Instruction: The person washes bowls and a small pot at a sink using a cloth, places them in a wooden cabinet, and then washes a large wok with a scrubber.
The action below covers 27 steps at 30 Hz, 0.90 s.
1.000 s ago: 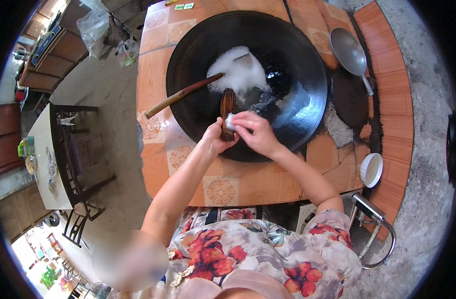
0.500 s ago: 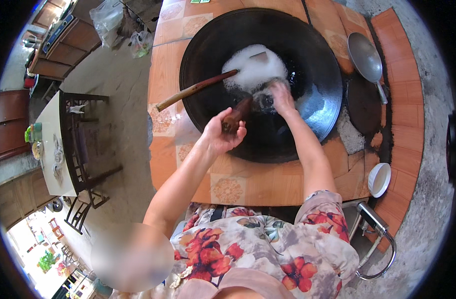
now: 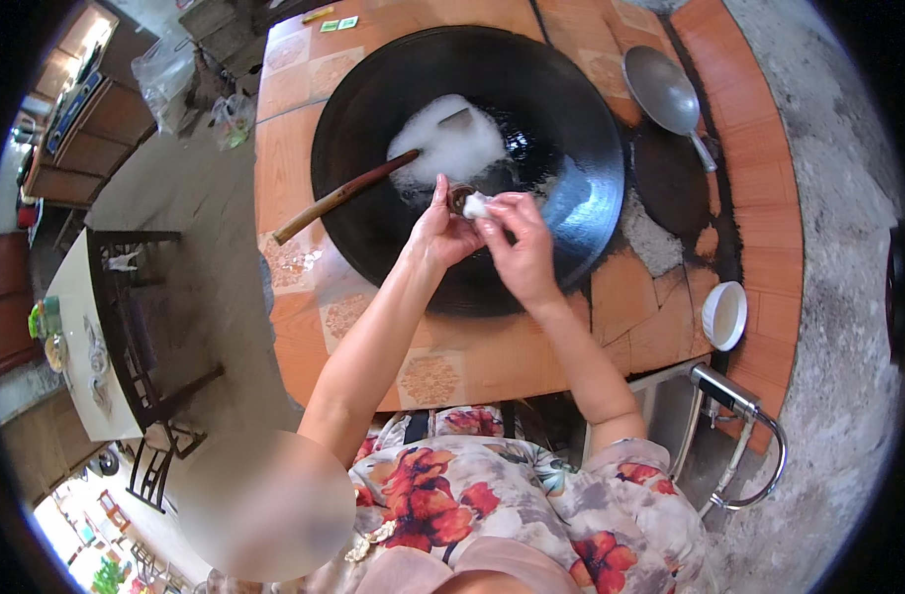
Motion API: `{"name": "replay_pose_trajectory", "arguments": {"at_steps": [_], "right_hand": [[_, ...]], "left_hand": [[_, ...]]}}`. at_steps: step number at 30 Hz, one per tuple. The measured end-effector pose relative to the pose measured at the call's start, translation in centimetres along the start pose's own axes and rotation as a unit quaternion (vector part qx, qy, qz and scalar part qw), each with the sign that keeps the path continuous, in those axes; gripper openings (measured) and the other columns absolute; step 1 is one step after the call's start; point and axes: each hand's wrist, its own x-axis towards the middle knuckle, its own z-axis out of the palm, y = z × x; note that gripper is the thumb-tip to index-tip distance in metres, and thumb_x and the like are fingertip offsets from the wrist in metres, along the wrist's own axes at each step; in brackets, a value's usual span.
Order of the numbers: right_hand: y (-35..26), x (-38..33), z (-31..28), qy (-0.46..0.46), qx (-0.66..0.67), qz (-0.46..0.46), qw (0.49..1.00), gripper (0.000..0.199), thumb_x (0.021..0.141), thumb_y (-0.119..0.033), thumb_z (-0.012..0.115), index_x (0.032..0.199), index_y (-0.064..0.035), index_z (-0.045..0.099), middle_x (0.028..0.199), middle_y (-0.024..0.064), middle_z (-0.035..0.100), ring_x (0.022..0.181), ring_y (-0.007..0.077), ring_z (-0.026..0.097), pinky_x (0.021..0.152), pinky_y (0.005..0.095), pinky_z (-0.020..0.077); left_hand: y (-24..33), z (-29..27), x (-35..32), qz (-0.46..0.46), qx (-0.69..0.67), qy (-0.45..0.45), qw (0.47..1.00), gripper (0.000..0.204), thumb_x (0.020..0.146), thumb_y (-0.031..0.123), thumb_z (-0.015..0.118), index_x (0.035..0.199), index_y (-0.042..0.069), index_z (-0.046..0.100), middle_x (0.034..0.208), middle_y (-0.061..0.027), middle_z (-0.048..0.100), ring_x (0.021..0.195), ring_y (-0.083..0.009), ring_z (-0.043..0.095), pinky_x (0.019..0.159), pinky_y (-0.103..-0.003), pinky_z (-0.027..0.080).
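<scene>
White lump (image 3: 476, 206) sits pinched in your right hand (image 3: 520, 247) fingertips, touching the small brown piece your left hand (image 3: 440, 233) grips above the wok (image 3: 551, 119).

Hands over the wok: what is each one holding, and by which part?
Left hand grips a small brown object around its lower end; right hand pinches a white wad in its fingertips.

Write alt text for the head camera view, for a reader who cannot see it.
Two bare hands meet over a large black wok set in a tiled stove top: the left hand holds a small dark brush while the right hand presses a small white lump against it. A wooden-handled spatula rests in white foam in the wok.
</scene>
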Motion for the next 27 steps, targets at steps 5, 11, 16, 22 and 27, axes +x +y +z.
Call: {"name": "replay_pose_trajectory", "arguments": {"at_steps": [5, 11, 16, 22, 27], "right_hand": [[-0.7, 0.3, 0.5, -0.022, -0.238, -0.041, 0.970, 0.023, 0.079, -0.003, 0.062, 0.102, -0.0040, 0.063, 0.092, 0.0108, 0.050, 0.084, 0.0277, 0.053, 0.071, 0.0382, 0.0475], [2.3, -0.2, -0.1, -0.110, -0.104, -0.110, 0.982, 0.028, 0.081, 0.003, 0.058, 0.107, -0.0059, 0.063, 0.087, 0.0113, 0.047, 0.079, 0.0275, 0.053, 0.074, 0.0377, 0.0486], [0.5, 0.1, -1.3, -0.176, -0.212, -0.155, 0.949, 0.030, 0.079, 0.001, 0.058, 0.108, -0.0071, 0.062, 0.089, 0.0110, 0.048, 0.085, 0.0267, 0.053, 0.072, 0.0358, 0.0495], [-0.1, -0.4, 1.4, -0.080, -0.347, -0.077, 0.931, 0.029, 0.082, -0.006, 0.053, 0.111, -0.0057, 0.049, 0.096, 0.0128, 0.049, 0.085, 0.0284, 0.056, 0.069, 0.0366, 0.0518], [0.6, -0.6, 2.0, -0.066, -0.210, -0.087, 0.971, 0.018, 0.079, -0.004, 0.054, 0.098, -0.0042, 0.055, 0.095, 0.0133, 0.053, 0.085, 0.0291, 0.059, 0.072, 0.0386, 0.0519]], "left_hand": [[-2.4, 2.1, 0.6, -0.011, 0.038, -0.028, 0.999, 0.059, 0.095, 0.054, 0.037, 0.100, -0.002, 0.055, 0.098, -0.0146, 0.062, 0.100, -0.0291, 0.058, 0.093, -0.042, 0.047], [-0.2, 0.1, 2.6, -0.021, 0.024, 0.066, 0.997, 0.045, 0.094, 0.048, 0.040, 0.100, 0.004, 0.050, 0.092, -0.0112, 0.060, 0.084, -0.0261, 0.059, 0.083, -0.041, 0.050], [-0.8, -0.1, 1.5, -0.003, 0.050, 0.072, 0.996, 0.044, 0.094, 0.049, 0.040, 0.096, 0.005, 0.050, 0.088, -0.0098, 0.060, 0.086, -0.0248, 0.059, 0.085, -0.042, 0.049], [-0.9, 1.2, 1.8, 0.060, 0.091, 0.029, 0.994, 0.041, 0.097, 0.044, 0.037, 0.087, 0.008, 0.054, 0.085, -0.0080, 0.061, 0.085, -0.0260, 0.058, 0.088, -0.041, 0.047], [0.1, 0.6, 1.5, 0.041, 0.069, 0.070, 0.994, 0.036, 0.096, 0.041, 0.037, 0.090, 0.009, 0.053, 0.091, -0.0099, 0.061, 0.086, -0.0276, 0.058, 0.088, -0.046, 0.046]]}}
